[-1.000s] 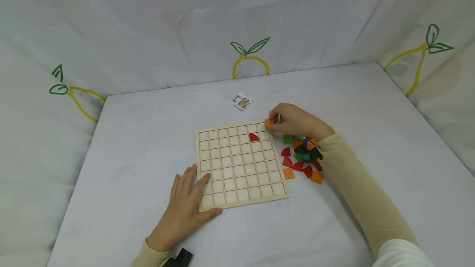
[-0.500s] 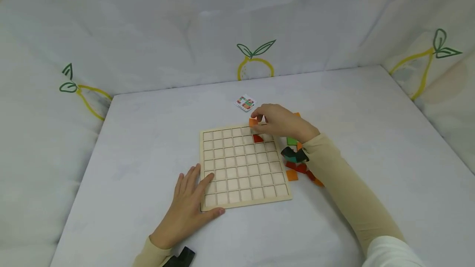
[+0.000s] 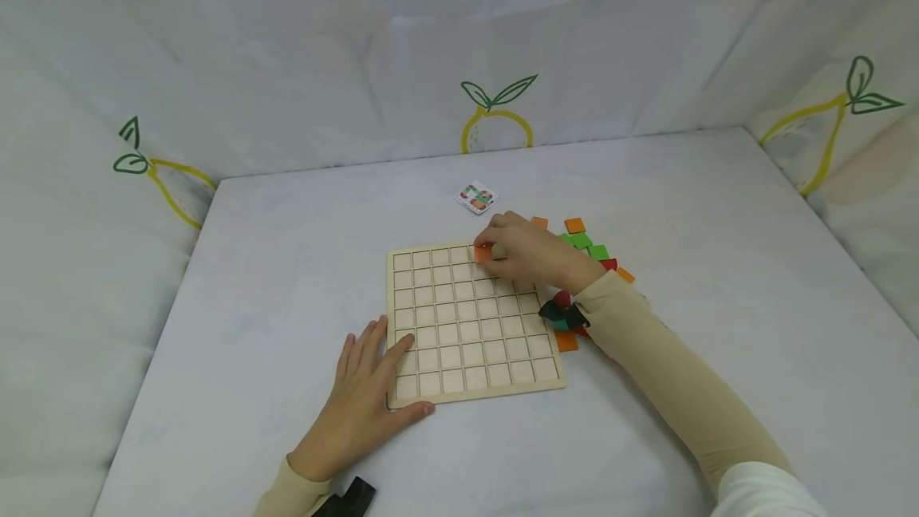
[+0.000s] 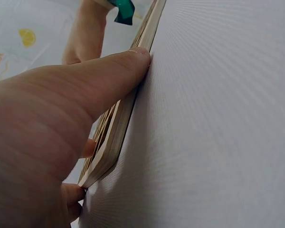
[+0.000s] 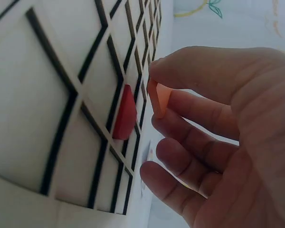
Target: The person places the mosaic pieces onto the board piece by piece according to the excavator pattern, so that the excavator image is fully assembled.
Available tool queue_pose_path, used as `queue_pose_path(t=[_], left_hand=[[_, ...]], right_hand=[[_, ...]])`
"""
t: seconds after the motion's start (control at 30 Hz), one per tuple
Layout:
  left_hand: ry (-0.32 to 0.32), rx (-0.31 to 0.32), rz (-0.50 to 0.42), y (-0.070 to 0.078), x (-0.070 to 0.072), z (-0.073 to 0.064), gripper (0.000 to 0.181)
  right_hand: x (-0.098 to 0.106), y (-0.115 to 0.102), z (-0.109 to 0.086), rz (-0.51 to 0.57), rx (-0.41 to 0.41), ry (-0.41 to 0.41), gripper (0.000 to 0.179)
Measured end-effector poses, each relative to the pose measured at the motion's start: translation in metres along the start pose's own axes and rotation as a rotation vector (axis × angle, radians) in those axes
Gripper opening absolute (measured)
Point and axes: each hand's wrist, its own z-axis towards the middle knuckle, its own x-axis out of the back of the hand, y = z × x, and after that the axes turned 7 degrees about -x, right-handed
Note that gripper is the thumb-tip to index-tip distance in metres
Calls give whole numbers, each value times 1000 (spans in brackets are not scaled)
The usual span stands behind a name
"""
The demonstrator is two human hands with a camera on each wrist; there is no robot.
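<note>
A wooden grid board (image 3: 445,315) lies on the table. My left hand (image 3: 359,405) rests at its near left corner, fingers spread, with the thumb along the near edge in the left wrist view. Over the board's far edge, my right hand (image 3: 534,250) pinches an orange square tile (image 3: 483,253) between thumb and fingers. In the right wrist view this orange tile (image 5: 159,99) is held tilted, just off the board. A red quarter-round piece (image 5: 126,114) sits in a cell there; the right hand hides it in the head view.
Loose tiles lie right of the board, among them a green tile (image 3: 598,252) and an orange tile (image 3: 574,226); the right forearm covers part of them. A small pattern card (image 3: 477,197) lies beyond the board. White cloth (image 3: 345,62) hangs behind the table.
My right hand has moved left with the orange tile, from the board's far right corner to over its far row. My left hand stays at the near left corner.
</note>
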Motion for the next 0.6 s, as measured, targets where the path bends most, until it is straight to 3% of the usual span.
queue_pose_path(t=[0.4,0.6], left_hand=[[9,-6,5,0,0,1,94],[38,-32,15,0,1,0,91]], right_hand=[[-12,2,1,-108,75,12,27],[-13,4,1,-112,115,18,26]])
